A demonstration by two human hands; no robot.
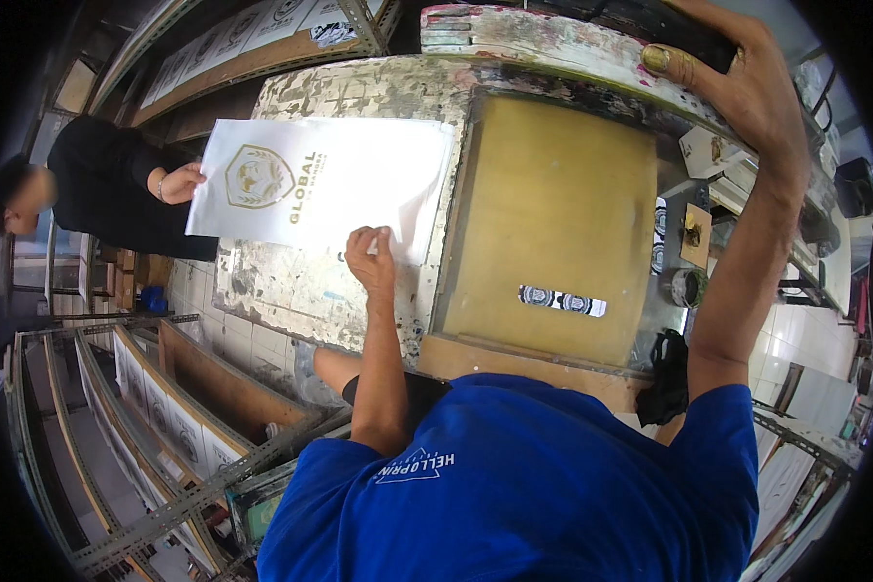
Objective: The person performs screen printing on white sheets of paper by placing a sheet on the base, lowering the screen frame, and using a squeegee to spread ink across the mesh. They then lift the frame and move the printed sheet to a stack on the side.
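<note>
A white sheet point(359, 184), possibly a flat bag, bears a gold crest and lettering and spans the left part of the paint-spattered table point(291, 306). My left hand point(371, 260) is closed at its near edge, fingertips pinched there. At the sheet's far left, a co-worker's hand point(177, 182) grips its other end. Up at the back right, my right hand point(747, 92) wraps over a paint-crusted wooden frame bar point(543, 39), its stained thumb in front and its fingers partly hidden behind. Between my arms lies a yellowish flat printing board point(553, 204).
On the board's near part sits a small black-and-white printed strip point(563, 301). A co-worker in black point(116, 184) stands at the left. Metal racks with boards point(165, 417) fill the lower left. Right of the board are a pot point(687, 287) and a black cloth point(663, 376).
</note>
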